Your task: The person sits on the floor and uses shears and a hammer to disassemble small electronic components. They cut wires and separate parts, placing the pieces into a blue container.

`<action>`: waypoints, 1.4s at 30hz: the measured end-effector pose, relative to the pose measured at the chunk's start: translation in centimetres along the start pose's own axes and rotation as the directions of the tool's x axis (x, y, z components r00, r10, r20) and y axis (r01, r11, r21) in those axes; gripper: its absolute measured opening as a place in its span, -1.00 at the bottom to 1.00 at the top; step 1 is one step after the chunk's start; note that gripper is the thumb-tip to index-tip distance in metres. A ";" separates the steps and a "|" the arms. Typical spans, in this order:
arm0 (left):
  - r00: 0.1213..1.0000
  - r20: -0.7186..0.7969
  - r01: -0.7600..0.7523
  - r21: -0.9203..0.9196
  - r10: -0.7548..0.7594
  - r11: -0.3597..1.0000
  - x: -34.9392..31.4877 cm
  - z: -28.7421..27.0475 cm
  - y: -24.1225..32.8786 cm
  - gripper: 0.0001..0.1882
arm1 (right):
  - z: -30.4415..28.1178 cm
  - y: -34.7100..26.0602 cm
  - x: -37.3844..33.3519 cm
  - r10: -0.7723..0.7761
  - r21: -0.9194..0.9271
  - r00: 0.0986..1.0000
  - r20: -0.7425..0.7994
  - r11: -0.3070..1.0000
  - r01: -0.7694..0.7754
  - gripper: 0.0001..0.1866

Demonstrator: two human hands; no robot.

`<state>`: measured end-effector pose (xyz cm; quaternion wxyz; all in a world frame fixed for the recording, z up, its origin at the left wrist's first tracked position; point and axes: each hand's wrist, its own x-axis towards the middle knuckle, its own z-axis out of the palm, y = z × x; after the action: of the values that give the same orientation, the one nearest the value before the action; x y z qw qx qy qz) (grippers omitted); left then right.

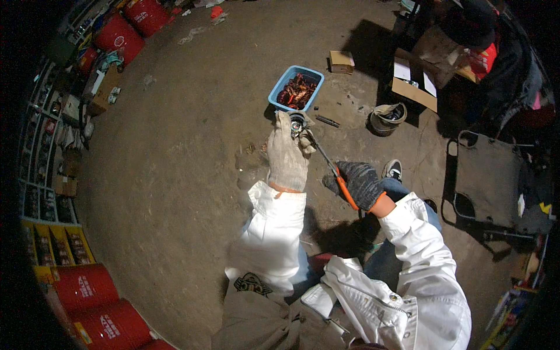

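Note:
My left hand (287,156), in a pale cream work glove, is closed around a small round metal part (297,125) with a dark ring and a shiny centre. My right hand (363,184), in a dark grey glove, grips long-nosed pliers (346,189) by their orange handles. The jaws reach up to the metal part beside my left fingers; the glove partly hides whether they bite on it. Just beyond my left fingertips, a light blue plastic basin (320,79) sits on the floor. Reddish-brown, copper-coloured scraps (297,92) fill it.
Right of the basin are a dark rod (327,121), a small cardboard box (341,62) and a bucket (380,126). An open carton (413,95) stands near a person in dark clothes (499,76). A folding chair (487,175) is at right; red drums (87,286) and shelves (35,140) line the left.

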<state>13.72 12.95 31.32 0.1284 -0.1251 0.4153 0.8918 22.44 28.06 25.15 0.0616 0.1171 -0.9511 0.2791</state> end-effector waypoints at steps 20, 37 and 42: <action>0.968 0.052 -0.250 0.155 0.245 0.956 -0.1 0.3 -0.5 -0.68 | 2.2 3.7 -1.7 -0.450 0.532 0.892 -0.036 0.747 0.398 -0.85; 0.963 0.081 -0.268 0.267 0.256 0.926 0.1 0.2 -0.9 -0.69 | 3.0 4.4 -1.9 -0.532 0.406 0.824 -0.195 0.720 0.562 -0.67; 0.960 0.044 -0.278 0.303 0.278 0.912 -0.3 0.6 -0.8 -0.74 | 1.4 4.1 -2.8 -0.211 0.727 0.871 0.444 0.653 -0.212 -0.49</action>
<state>14.16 13.85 31.19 0.0183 -0.0432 0.5619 0.8259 23.97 31.18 21.30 -0.2368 0.1986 -0.7298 0.6099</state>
